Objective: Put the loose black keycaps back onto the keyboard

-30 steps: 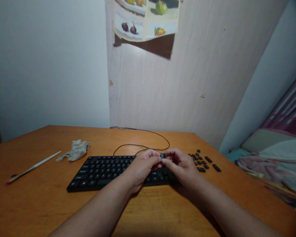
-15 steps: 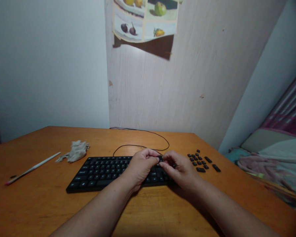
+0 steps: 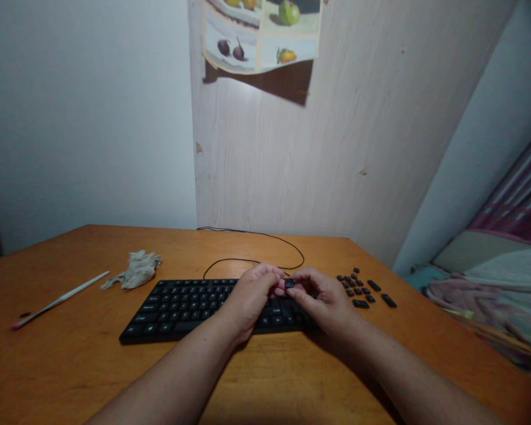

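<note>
A small black keycap (image 3: 289, 284) is pinched in the fingertips of my right hand (image 3: 325, 296), just above the right part of a black keyboard (image 3: 177, 307). My left hand (image 3: 253, 298) is closed, its fingers curled together at the keycap's left edge. Whether those fingers also grip something is hidden. Both hands cover part of the keyboard, which lies flat on the wooden table. To the right of my right hand, several loose black keycaps (image 3: 358, 291) lie on the table.
A white brush (image 3: 66, 297) with a pinkish tip lies at the left, near a small dark piece (image 3: 25, 314). Behind the keyboard sit a crumpled greyish cloth (image 3: 137, 270) and a looping black cable (image 3: 248, 260). The table (image 3: 265, 378) meets the wall at the back.
The left thumb has drawn back a little to the left. The keycap at the right fingertips now shows more clearly. The keyboard and loose keycaps stay put.
</note>
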Tool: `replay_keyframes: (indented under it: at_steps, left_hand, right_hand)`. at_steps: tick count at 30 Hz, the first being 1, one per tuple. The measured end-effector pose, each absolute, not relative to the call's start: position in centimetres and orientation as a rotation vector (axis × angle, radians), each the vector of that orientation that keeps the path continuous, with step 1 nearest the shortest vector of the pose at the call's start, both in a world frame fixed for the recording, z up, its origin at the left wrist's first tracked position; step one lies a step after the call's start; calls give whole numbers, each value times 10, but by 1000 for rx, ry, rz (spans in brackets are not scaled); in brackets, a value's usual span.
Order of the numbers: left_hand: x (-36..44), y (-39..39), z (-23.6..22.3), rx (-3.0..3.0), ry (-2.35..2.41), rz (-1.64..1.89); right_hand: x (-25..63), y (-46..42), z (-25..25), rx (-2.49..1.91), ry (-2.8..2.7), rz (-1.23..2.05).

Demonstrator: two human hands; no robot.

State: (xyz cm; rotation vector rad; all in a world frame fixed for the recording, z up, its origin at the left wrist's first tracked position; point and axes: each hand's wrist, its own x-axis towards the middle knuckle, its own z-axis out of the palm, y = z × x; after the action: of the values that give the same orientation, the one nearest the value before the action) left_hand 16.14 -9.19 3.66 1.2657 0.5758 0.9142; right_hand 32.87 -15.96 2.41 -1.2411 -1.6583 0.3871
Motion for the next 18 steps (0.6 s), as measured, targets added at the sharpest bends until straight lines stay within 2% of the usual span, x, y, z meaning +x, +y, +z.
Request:
replay_keyframes:
  at_steps: [7,18]
  left_hand:
    - [162,-98,39,1261,576,900]
    - [161,-98,41,1337,680,861]
  right_hand:
    - [326,-158,20,-1259,-1598,437]
    - [338,-164,39,-1202,-1991,130]
